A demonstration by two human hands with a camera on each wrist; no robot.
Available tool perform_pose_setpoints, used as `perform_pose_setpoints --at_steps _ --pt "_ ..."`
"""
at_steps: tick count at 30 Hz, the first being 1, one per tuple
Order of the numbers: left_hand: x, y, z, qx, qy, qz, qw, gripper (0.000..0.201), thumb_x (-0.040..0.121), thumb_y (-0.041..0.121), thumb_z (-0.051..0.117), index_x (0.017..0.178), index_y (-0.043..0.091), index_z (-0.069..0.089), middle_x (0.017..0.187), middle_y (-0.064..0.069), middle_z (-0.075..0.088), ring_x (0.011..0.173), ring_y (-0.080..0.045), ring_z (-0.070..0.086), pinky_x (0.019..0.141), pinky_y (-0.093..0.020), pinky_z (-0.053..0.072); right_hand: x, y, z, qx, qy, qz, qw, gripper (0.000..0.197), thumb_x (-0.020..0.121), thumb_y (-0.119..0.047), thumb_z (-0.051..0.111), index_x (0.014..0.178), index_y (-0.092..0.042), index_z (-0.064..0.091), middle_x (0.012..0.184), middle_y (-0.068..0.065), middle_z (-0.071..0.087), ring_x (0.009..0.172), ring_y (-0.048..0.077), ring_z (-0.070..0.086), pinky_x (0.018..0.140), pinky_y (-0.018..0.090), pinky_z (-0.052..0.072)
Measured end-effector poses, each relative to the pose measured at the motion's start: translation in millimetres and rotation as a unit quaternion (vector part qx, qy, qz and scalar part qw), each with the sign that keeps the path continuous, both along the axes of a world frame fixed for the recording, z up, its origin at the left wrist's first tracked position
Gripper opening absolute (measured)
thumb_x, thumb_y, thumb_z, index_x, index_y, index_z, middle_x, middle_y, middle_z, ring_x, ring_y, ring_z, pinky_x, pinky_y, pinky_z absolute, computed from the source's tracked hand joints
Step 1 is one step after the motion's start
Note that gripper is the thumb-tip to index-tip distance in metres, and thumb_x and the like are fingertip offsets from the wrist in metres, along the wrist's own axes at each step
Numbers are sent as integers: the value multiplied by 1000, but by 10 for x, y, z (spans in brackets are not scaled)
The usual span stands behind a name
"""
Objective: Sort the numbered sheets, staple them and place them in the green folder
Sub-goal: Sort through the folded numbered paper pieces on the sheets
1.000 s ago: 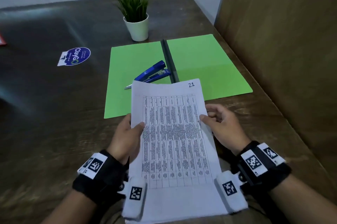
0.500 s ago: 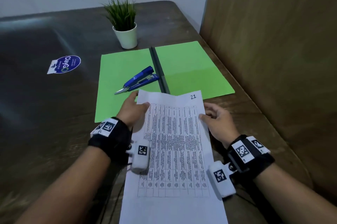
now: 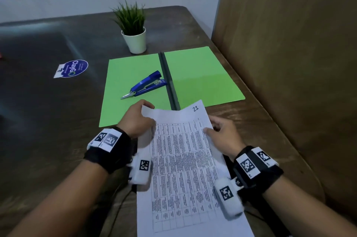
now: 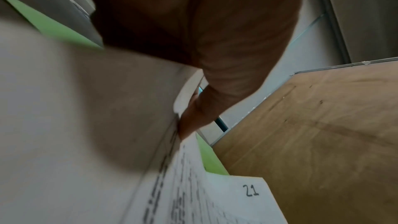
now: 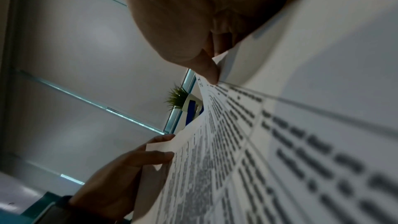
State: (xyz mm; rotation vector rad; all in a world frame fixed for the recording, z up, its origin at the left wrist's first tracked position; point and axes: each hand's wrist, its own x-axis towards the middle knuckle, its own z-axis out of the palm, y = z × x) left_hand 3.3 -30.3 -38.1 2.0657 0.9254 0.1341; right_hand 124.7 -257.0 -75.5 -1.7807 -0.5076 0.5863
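Observation:
A stack of printed sheets (image 3: 183,169) with a table and the handwritten number 21 lies lengthwise in front of me, its far edge over the green folder (image 3: 202,76). My left hand (image 3: 138,119) pinches the stack's far left corner, lifting it a little; the left wrist view shows the thumb on the sheets (image 4: 64,125). My right hand (image 3: 222,134) pinches the right edge, thumb on top, as the right wrist view shows on the sheets (image 5: 280,142). The folder lies open flat, with a blue stapler (image 3: 147,85) on its left half.
A small potted plant (image 3: 133,28) in a white pot stands behind the folder. A blue and white sticker (image 3: 71,68) lies on the dark table (image 3: 48,120) to the left. A wooden partition (image 3: 289,63) rises along the table's right side.
My left hand slid from the stack's left edge up to its far left corner and now lifts that corner. The sheets came down flatter toward the table. My right hand stayed put.

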Motion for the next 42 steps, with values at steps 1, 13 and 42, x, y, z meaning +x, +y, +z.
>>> perform_pose_setpoints --at_steps 1,13,42 --pt "-34 50 10 10 11 -5 1000 38 82 2 71 113 19 58 93 -1 57 67 -11 52 55 -25 37 -31 31 -1 2 1 7 1000 43 93 5 60 123 -26 65 93 -21 70 79 -12 68 71 9 54" --pt "-568 270 -272 -69 -75 39 994 27 100 10 54 105 26 74 104 -12 73 91 -20 59 82 -28 44 -192 325 -46 -18 20 -5 1000 25 98 -16 61 122 -19 69 109 -6 74 101 10 70 94 33 55" --pt "-385 179 -3 126 81 -105 983 44 91 28 66 135 27 60 140 -1 57 128 -23 53 108 -41 43 -327 241 -58 9 33 -62 997 36 93 -2 63 114 -31 62 100 -9 72 85 0 70 66 15 52"
